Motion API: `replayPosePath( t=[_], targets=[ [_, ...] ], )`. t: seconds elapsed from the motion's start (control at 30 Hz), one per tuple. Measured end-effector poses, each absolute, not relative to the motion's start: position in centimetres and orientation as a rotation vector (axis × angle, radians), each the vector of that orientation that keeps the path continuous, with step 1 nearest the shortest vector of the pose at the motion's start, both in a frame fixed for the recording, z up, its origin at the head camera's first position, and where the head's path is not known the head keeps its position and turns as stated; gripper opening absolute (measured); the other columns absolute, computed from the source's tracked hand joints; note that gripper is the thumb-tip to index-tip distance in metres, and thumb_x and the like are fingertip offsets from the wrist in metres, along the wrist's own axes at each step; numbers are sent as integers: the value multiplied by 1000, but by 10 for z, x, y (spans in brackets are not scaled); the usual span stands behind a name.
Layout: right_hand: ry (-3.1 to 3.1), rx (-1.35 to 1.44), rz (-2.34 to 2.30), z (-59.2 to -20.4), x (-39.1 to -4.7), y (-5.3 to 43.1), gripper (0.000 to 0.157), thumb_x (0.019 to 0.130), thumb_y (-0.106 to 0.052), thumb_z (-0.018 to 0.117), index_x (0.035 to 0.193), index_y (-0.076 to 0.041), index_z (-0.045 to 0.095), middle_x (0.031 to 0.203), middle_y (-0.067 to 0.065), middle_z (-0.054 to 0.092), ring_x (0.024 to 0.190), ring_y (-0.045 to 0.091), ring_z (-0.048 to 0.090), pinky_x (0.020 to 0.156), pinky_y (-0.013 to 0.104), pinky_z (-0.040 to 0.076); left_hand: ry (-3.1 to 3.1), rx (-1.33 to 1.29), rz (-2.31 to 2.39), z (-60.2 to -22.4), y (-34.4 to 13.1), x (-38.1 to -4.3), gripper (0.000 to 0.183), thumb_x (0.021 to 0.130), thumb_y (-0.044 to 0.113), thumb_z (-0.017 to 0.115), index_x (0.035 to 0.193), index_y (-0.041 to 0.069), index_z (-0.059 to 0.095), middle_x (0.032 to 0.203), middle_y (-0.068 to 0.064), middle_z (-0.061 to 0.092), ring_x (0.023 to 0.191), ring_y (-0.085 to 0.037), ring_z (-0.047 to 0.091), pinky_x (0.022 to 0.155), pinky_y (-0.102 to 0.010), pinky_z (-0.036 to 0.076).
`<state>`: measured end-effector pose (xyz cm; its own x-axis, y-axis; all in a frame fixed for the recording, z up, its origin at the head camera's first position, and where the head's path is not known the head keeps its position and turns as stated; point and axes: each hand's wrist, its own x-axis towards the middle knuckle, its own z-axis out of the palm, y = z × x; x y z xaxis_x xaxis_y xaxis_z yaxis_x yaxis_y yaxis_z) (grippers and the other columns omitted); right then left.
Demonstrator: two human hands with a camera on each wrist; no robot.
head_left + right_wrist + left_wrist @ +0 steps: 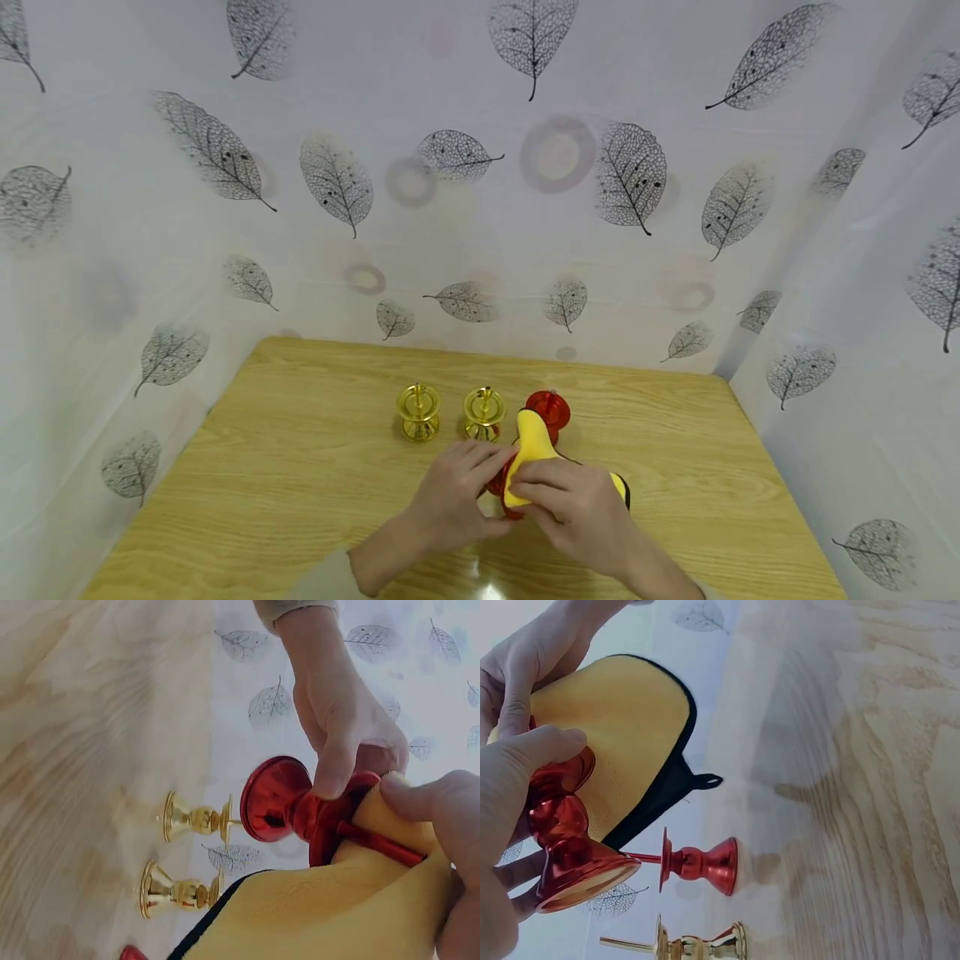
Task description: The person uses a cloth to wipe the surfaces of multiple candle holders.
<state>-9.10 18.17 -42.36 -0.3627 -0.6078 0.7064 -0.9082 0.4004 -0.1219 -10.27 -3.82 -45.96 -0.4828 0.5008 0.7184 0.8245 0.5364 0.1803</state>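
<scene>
My left hand (453,492) holds a red metallic candle holder (276,801), thumb and fingers around its upper part. The holder is lifted and tilted, its flared base showing in both wrist views. A yellow cloth (534,437) with black edging and a small black loop (707,781) is pinched in my right hand (573,512). In the right wrist view the cloth lies against the holder's dish and its red spike (382,844). Behind the hands a second red candle holder (551,408) stands upright, partly covered by the cloth in the head view.
Two gold candle holders (418,410) (483,408) stand upright in a row left of the standing red one. All are on a wood-grain table (300,467). A white leaf-print curtain (465,225) rises behind the table and along both sides.
</scene>
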Motion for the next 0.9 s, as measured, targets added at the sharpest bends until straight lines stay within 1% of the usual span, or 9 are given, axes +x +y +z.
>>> replayPosePath(
  t=[0.07, 0.13, 0.27, 0.33, 0.4, 0.57, 0.63, 0.77, 0.9],
  targets=[
    [-2061, 1324, 679, -424, -92, 183, 22, 106, -23, 63, 99, -12, 81, 102, -2, 80, 92, 14, 78, 84, 25, 64, -2165, -1073, -699, -460, -38, -102, 84, 56, 41, 105, 125, 5, 73, 110, 1, 76, 97, -13, 72, 88, -30, 61],
    [-2072, 1298, 738, -425, -92, 183, 24, 106, -25, 64, 100, -11, 81, 101, 0, 80, 91, 15, 78, 83, 22, 64, -2167, -1072, -699, -459, -37, -102, 84, 57, 41, 104, 126, 5, 73, 111, 1, 77, 97, -13, 72, 88, -29, 61],
    [-2192, 1101, 924, -424, -87, 179, 10, 95, -19, 79, 101, -12, 81, 98, 0, 81, 87, 13, 78, 79, 14, 60, -2176, -1056, -689, -459, -36, -101, 84, 59, 41, 103, 129, 6, 72, 113, 2, 77, 99, -12, 72, 89, -29, 61],
    [-2267, 988, 1018, -424, -85, 177, 13, 90, -12, 84, 101, -14, 80, 98, -1, 81, 86, 10, 77, 77, 12, 59, -2183, -1046, -682, -459, -36, -100, 84, 61, 41, 103, 130, 6, 72, 113, 2, 77, 100, -12, 72, 90, -29, 61],
    [-2335, 885, 1123, -423, -84, 176, 18, 87, -6, 84, 102, -16, 80, 98, -3, 81, 85, 5, 74, 73, 14, 59, -2183, -1037, -673, -459, -36, -100, 83, 62, 41, 102, 130, 6, 72, 112, 2, 77, 100, -12, 72, 90, -29, 61],
    [-2476, 715, 1412, -423, -82, 182, 16, 95, -11, 78, 110, -16, 80, 104, 2, 82, 84, -1, 69, 66, 22, 60, -2172, -1019, -652, -460, -38, -103, 82, 61, 42, 103, 127, 5, 72, 109, 1, 76, 98, -12, 71, 89, -30, 61],
    [-2518, 710, 1526, -423, -82, 188, 23, 96, -12, 77, 119, -12, 78, 111, 7, 81, 88, 1, 70, 69, 23, 61, -2170, -1014, -657, -461, -39, -105, 83, 60, 43, 103, 127, 5, 72, 109, 0, 76, 98, -13, 71, 90, -30, 61],
    [-2558, 799, 1678, -423, -84, 198, 39, 97, -6, 74, 135, -5, 69, 127, 18, 75, 100, 2, 72, 75, 26, 64, -2187, -1003, -686, -463, -41, -107, 86, 59, 43, 104, 128, 4, 72, 110, -2, 76, 99, -15, 71, 90, -31, 62],
    [-2580, 826, 1700, -419, -84, 203, 42, 97, -5, 73, 139, -4, 67, 133, 22, 72, 104, 0, 70, 77, 25, 64, -2206, -997, -705, -462, -42, -107, 86, 61, 44, 103, 129, 3, 71, 110, -2, 75, 99, -15, 71, 90, -30, 62]
  ],
)
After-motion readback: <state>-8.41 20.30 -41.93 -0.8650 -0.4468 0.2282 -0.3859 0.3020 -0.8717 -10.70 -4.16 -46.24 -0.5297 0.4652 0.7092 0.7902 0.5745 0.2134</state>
